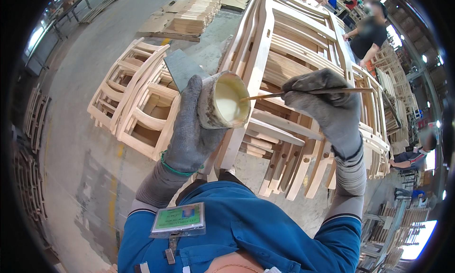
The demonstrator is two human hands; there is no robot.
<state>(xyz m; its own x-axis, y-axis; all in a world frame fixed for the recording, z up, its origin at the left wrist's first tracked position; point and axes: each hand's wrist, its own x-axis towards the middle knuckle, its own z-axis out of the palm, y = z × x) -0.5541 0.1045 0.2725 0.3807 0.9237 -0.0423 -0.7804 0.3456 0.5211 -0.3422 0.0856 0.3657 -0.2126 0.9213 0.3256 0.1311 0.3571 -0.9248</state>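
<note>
wooden stick (303, 93) in right hand (327, 107) dips into left hand's (189, 131) glue cup (225, 106).

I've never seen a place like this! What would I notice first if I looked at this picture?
First, right in the middle, the gloved left hand holds a small cup full of creamy, pale yellow paste. The gloved right hand dips a thin wooden stick into it. Behind the hands stand stacks of bare wooden chair frames, with more frames lying on the grey floor to the left.
</note>
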